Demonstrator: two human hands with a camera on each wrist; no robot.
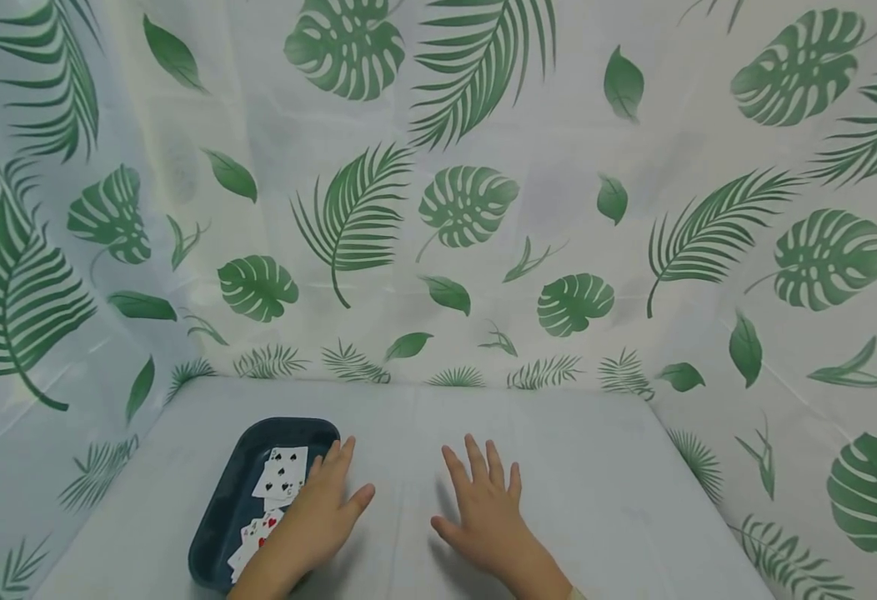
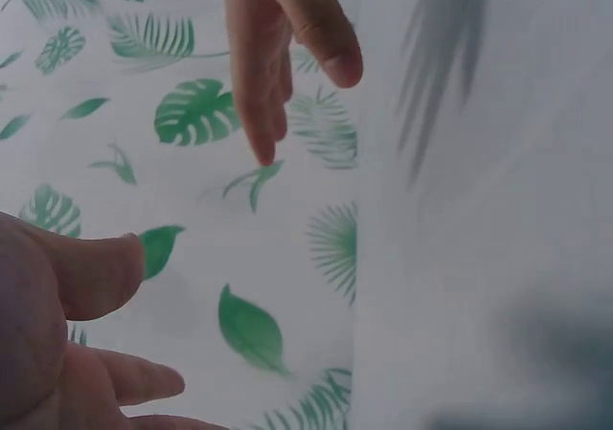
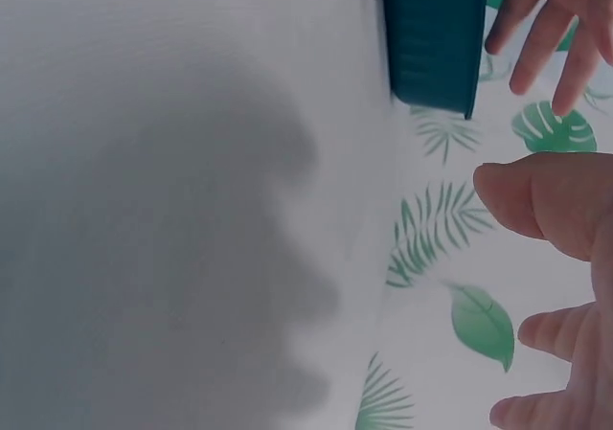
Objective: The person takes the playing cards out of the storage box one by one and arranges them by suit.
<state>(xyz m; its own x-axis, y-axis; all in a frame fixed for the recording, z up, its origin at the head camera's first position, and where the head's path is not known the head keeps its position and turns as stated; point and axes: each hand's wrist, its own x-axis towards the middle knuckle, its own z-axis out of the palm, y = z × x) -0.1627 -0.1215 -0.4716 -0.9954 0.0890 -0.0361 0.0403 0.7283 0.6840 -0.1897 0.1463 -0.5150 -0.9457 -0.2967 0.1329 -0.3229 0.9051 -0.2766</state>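
Note:
My left hand (image 1: 318,510) hovers with spread fingers over the right side of a dark blue tray (image 1: 217,508), holding nothing. Inside that tray lie playing cards: a spade card (image 1: 284,472) toward the far end and overlapping cards with red hearts (image 1: 258,533) nearer me, partly covered by my left forearm. To the right, my right hand (image 1: 487,508) is held above the white table, fingers straight and apart, with nothing in it. The right wrist view shows the tray's side wall (image 3: 436,42) beyond my right thumb (image 3: 536,200).
The white tabletop (image 1: 596,500) carries soft shadows of both hands. A white curtain with green leaf prints (image 1: 468,267) closes off the back and both sides, meeting the table's far edge.

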